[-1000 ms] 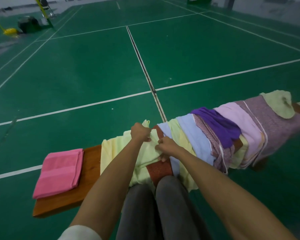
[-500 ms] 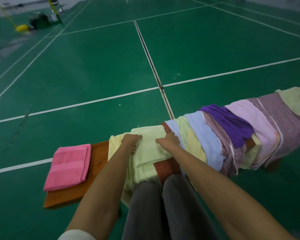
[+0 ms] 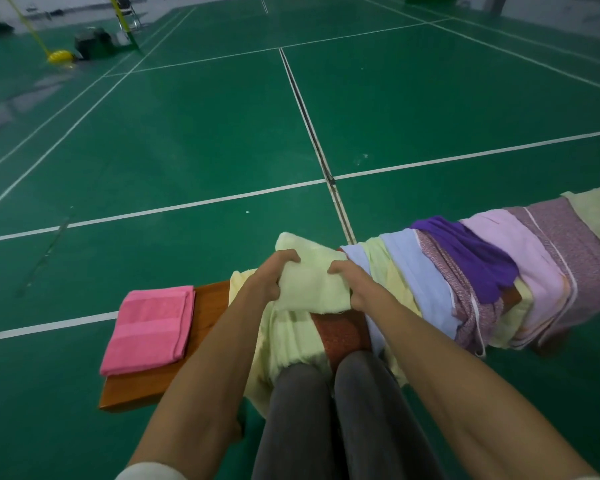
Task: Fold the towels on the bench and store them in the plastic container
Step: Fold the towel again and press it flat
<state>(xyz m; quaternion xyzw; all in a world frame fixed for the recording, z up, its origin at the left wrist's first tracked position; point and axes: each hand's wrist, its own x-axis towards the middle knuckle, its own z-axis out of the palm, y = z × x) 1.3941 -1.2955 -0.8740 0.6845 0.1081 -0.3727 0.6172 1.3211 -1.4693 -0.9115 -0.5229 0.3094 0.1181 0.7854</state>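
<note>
Head view: one pink towel (image 3: 151, 327) lies folded at the left end of the table (image 3: 210, 308), a row of unfolded towels (image 3: 499, 271) drapes its right half, and no plastic container is in view, so most of the task remains. The left hand (image 3: 267, 282) and right hand (image 3: 355, 284) each grip the pale yellow towel (image 3: 310, 287) mid-table, fingers (image 3: 286, 256) curled round its folded-over part.
</note>
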